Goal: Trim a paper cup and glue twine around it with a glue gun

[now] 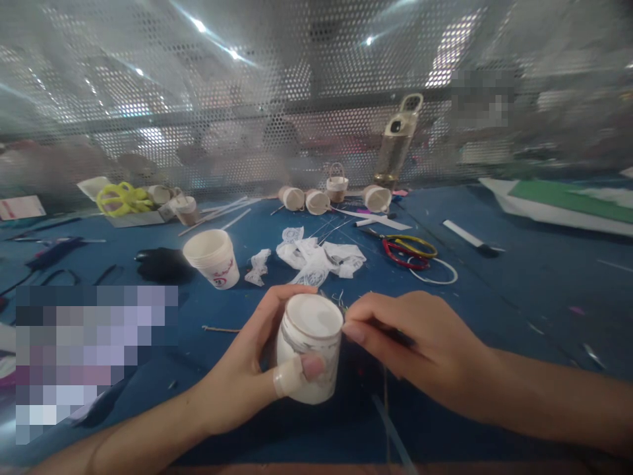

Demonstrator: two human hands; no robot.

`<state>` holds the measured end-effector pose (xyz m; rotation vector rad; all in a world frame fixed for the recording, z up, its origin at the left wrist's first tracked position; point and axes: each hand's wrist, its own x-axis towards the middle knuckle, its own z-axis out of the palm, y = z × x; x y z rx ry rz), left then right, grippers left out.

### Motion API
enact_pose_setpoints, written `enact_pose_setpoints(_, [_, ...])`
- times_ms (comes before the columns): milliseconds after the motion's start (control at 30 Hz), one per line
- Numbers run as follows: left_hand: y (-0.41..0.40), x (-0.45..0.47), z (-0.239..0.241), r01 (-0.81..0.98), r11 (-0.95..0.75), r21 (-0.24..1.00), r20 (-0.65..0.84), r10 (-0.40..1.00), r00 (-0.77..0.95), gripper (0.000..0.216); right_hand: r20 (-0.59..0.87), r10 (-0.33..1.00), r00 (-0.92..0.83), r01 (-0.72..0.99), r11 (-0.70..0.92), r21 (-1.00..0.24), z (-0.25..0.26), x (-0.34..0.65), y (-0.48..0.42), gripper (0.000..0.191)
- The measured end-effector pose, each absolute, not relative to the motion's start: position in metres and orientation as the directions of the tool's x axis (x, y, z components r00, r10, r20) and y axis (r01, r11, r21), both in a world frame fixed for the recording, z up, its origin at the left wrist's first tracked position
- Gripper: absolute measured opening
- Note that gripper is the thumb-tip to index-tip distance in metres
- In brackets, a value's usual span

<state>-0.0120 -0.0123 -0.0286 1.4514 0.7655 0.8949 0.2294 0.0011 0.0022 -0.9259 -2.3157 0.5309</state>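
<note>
My left hand [262, 356] is wrapped around a white paper cup [312, 389], held base up above the table. Transparent tape circles the thumb of that hand. Along the upper edge of the cup runs a thin brown twine [306, 335]. To the right of the cup, my right hand [420, 343] is closed in a pinch, its fingertips against the edge where the twine lies. A brown strand hangs below this hand. What lies between the fingertips is mostly hidden.
Another white cup [212, 260] stands at left, near white lace [316, 257]. Red-and-yellow-handled scissors [408, 251] lie to the right. Several small twine-trimmed cups [317, 202] and a bottle [395, 148] line the back, before a perforated metal screen [237, 125]. A glue stick or marker-like white tube [465, 234] lies farther right.
</note>
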Motion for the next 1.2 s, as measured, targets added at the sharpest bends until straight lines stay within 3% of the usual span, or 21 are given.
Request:
enact_pose_setpoints(333, [-0.016,-0.008,-0.025,0.039,-0.008,0.999,-0.012,0.872,0.489,0.064,0.369,0.726,-0.581,0.473,0.67,-0.572,0.002,0.227,0.002,0.036])
enact_pose_setpoints(467, [-0.017,-0.006,-0.022,-0.021,0.042,0.999,-0.029,0.904,0.426,0.063,0.363,0.732,-0.576,0.45,0.655,-0.607,0.0,0.226,0.003,0.034])
enact_pose_setpoints(667, [-0.009,-0.01,-0.029,-0.177,0.065,0.982,0.031,0.87,0.492,0.048,0.322,0.741,-0.59,0.451,0.633,-0.629,-0.001,0.226,0.001,0.027])
enact_pose_setpoints(867, [-0.006,-0.016,-0.034,-0.251,0.081,0.965,0.062,0.854,0.516,0.049,0.235,0.741,-0.629,0.37,0.551,-0.748,0.006,0.225,-0.004,0.028])
enact_pose_setpoints(1200, [-0.009,-0.014,-0.032,-0.242,0.053,0.969,0.095,0.821,0.563,0.048,0.446,0.75,-0.488,0.402,0.647,-0.648,0.025,0.233,-0.017,0.02])
